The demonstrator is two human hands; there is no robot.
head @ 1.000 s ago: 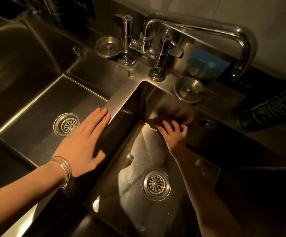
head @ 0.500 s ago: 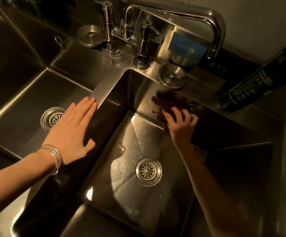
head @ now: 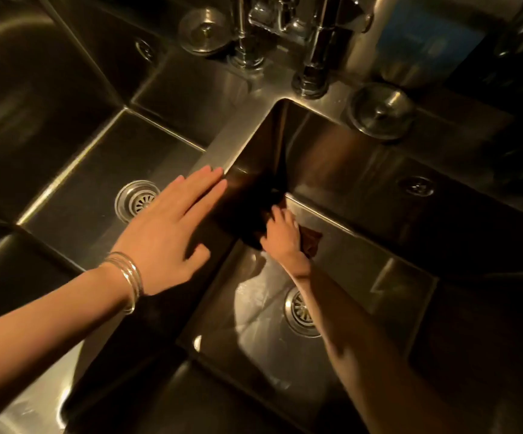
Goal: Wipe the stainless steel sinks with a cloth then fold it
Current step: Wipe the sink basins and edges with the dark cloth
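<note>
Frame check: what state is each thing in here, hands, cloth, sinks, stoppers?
left hand, flat on the divider
right hand, gripping the cloth
cloth, bunched under the right hand
left sink, drain unplugged
right sink, drain unplugged
left stopper, lying on the deck
right stopper, lying on the deck

Commercial kitchen: multi-basin steel sinks (head: 363, 170)

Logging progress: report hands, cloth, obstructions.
Left hand flat on divider. Right hand holds dark cloth in right sink's far corner. Nothing in the way.
</note>
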